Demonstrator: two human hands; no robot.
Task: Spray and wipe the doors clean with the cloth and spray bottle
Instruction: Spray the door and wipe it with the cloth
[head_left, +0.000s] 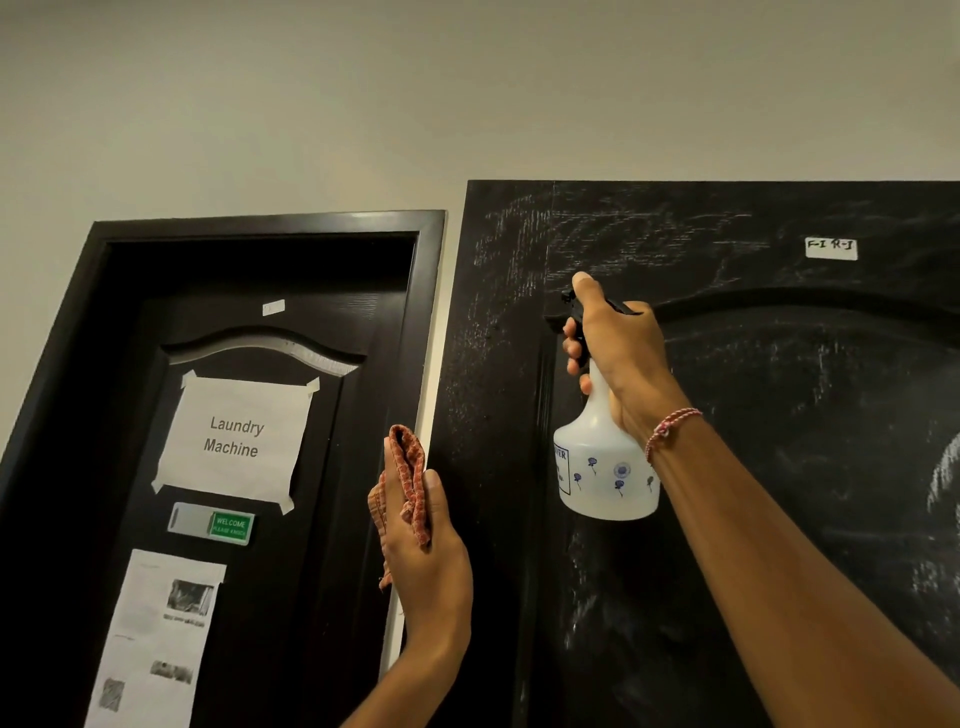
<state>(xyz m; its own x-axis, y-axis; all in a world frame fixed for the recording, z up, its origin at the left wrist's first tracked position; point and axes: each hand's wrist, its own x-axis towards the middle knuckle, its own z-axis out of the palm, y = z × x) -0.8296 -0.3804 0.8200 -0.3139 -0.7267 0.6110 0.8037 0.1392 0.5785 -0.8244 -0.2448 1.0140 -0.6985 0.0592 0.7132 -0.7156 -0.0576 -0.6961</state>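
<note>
A black panelled door (779, 415) fills the right half of the view, streaked with pale smears near its top. My right hand (621, 353) grips the neck and trigger of a white spray bottle (605, 478) with blue flower prints, its black nozzle close to the upper left of that door. My left hand (423, 551) holds a bunched red checked cloth (408, 478) beside the door's left edge. A second black door (260, 519) stands to the left, set in its frame.
The left door carries a taped "Laundry Machine" sheet (236, 436), a green welcome sign (213, 525) and a printed notice (156, 644). A small white label (830, 248) sits high on the right door. Pale wall (467, 93) spans above both doors.
</note>
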